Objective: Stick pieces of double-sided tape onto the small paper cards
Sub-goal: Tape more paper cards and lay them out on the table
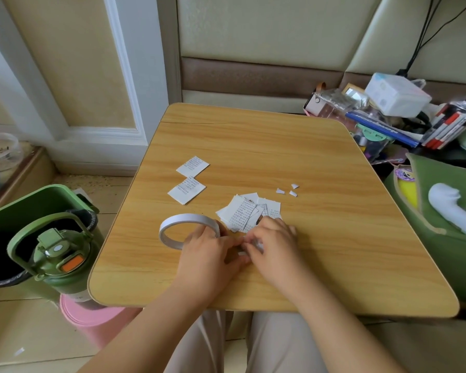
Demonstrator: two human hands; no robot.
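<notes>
Over table, hands meeting, seemingly pinching tape

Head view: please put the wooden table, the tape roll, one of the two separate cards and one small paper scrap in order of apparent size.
1. wooden table
2. tape roll
3. separate card; the other card looks about alike
4. paper scrap

Probably a home: small wooden table against padded wall panels, green water bottle, cluttered stationery.
</notes>
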